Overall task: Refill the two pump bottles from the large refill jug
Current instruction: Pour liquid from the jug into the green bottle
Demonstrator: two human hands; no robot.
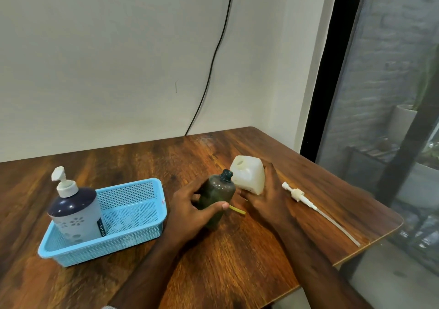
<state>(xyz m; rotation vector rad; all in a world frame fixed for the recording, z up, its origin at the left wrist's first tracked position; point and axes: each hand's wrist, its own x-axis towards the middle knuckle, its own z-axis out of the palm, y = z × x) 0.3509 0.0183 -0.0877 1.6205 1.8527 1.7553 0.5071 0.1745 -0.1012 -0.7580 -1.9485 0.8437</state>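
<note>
The dark green bottle [218, 198], its pump removed and its neck open, is gripped by the left hand [190, 210], thumb and fingers wrapped round its body above the wooden table [142, 166]. Touching it, the white refill jug [248, 175] is clasped by the right hand [268, 194]. The removed pump [298, 194] lies to the right. A second pump bottle [73, 210] stands in the blue basket [133, 213].

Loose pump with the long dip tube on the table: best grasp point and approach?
Pinch the pump at its thick collar from above, fingers across its axis. It lies flat on the table, right of the jug; the collar is widest, the tube thin and flexible.
</note>
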